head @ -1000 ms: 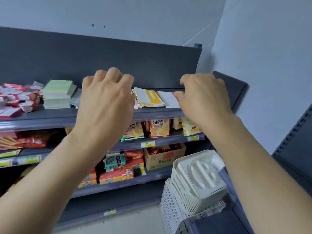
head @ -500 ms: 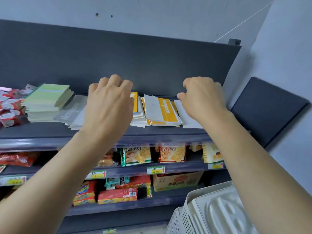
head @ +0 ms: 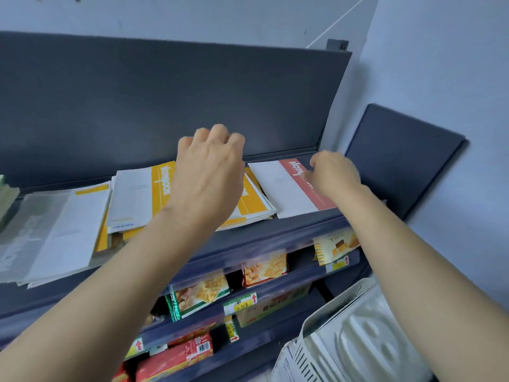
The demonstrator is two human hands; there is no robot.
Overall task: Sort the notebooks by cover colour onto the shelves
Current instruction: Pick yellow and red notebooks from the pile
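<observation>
**Top shelf (head: pixel 275 238): notebook sorting, partly done**

Yellow notebooks (head: pixel 159 188) lay grouped mid-shelf, loosely fanned. One red notebook (head: pixel 289 191) lay apart at the right end, with grey notebooks (head: pixel 55 232) at the left. The left hand (head: pixel 209 172) arched over the yellow pile, fingers curled, grip hidden. The right hand (head: pixel 334 175) rested on the red cover, blurred, so its hold could not be told. Squaring the piles was judged outstanding.

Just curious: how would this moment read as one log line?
left hand: above yellow notebooks | right hand: touches red notebook | place: top shelf
</observation>
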